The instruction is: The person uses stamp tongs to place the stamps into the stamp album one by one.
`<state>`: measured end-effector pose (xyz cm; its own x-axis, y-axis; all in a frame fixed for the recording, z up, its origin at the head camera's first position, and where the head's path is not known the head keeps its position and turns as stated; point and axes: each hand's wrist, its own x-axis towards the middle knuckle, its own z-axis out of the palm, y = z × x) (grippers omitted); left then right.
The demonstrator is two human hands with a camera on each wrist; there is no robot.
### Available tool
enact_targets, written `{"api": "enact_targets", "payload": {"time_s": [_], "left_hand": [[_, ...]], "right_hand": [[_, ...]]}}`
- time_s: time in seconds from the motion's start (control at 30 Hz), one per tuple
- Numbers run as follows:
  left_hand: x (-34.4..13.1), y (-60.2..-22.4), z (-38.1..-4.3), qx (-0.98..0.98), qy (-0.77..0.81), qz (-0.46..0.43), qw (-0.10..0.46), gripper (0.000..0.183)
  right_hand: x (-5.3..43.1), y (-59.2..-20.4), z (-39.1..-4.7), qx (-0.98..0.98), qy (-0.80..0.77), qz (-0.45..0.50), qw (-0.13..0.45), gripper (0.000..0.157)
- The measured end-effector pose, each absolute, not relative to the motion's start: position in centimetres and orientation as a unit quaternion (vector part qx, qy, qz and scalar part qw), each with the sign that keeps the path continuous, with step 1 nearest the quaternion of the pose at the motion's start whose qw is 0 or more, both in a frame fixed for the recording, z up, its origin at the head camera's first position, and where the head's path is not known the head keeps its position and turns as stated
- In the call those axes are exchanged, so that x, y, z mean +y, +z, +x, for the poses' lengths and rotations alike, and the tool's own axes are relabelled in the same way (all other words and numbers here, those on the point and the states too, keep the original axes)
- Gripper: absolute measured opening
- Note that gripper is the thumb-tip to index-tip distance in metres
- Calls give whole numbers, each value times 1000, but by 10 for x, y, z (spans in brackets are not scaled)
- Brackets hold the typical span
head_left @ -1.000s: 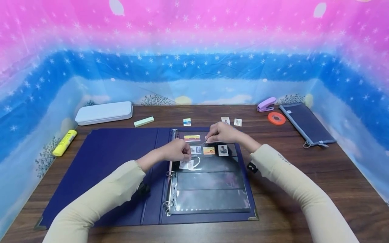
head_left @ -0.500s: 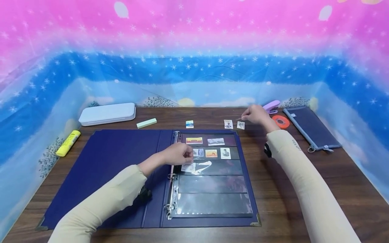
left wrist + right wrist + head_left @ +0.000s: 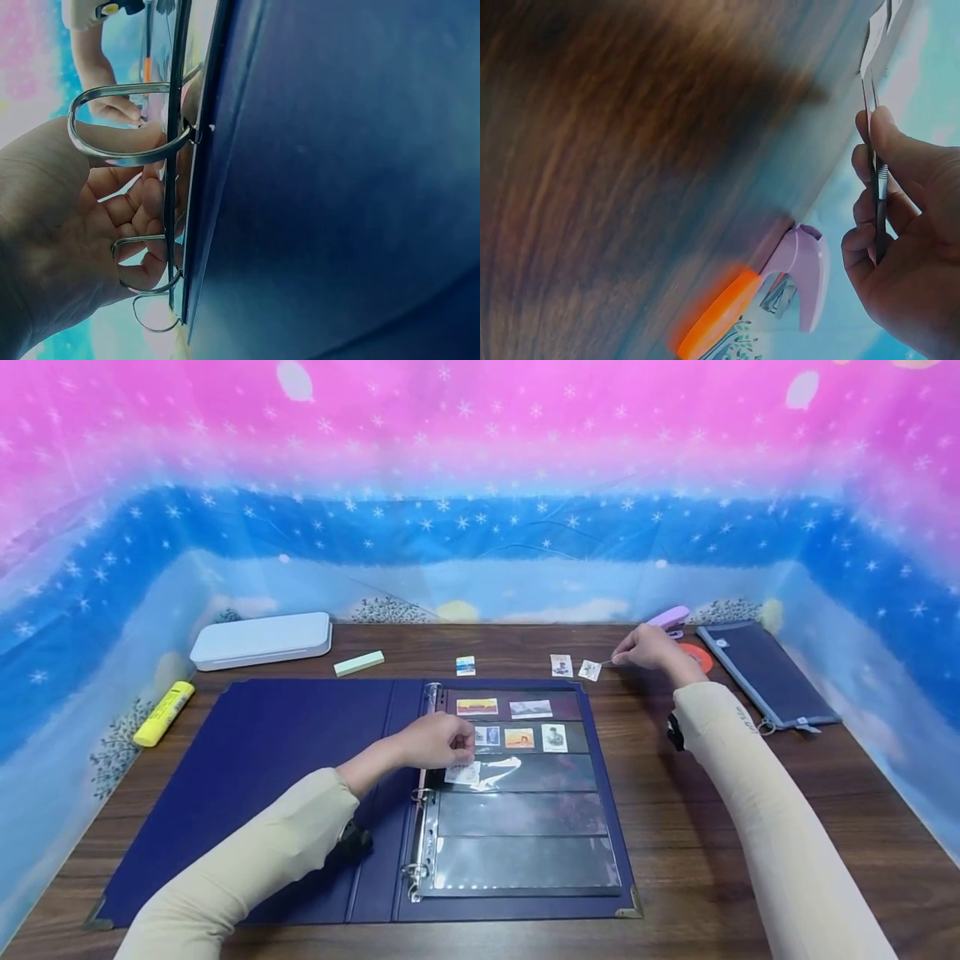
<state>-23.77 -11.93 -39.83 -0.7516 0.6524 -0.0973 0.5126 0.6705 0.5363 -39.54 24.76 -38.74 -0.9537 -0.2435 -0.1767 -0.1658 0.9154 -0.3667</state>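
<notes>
My right hand point(image 3: 645, 647) holds tweezers point(image 3: 881, 176), pinched between thumb and fingers. Their tips meet the edge of a small stamp point(image 3: 589, 671) behind the album, and the stamp sits tilted. My left hand point(image 3: 442, 740) is over the left side of the black stamp page point(image 3: 525, 814), thumb and index finger together at the third row's clear pocket film point(image 3: 504, 772), which bulges and glints. Just below those fingertips lies a pale stamp point(image 3: 461, 774), partly covered. Several stamps fill the upper two rows, among them an orange one point(image 3: 519, 738).
The blue ring binder point(image 3: 300, 777) lies open, its metal rings point(image 3: 124, 90) beside my left hand. Two loose stamps, one blue point(image 3: 466, 666) and one pale point(image 3: 561, 665), lie behind it. Around them are a stapler point(image 3: 670, 617), orange tape point(image 3: 697, 656), a pouch point(image 3: 765, 672), a white case point(image 3: 261, 641) and a yellow glue stick point(image 3: 163, 714).
My right hand has gone from the page's top row to the loose stamps at the back right with the tweezers, and the stamp there has turned. My left hand has stayed in place.
</notes>
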Motion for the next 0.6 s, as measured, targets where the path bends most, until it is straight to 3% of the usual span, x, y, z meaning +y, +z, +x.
{"api": "enact_targets", "payload": {"time_s": [0.43, 0.6], "left_hand": [[-117, -400, -236, 903, 248, 313, 157, 11], [-116, -399, -237, 902, 258, 307, 158, 11]], "right_hand": [[249, -373, -375, 973, -204, -100, 42, 23], [229, -353, -353, 952, -258, -162, -1, 20]]}}
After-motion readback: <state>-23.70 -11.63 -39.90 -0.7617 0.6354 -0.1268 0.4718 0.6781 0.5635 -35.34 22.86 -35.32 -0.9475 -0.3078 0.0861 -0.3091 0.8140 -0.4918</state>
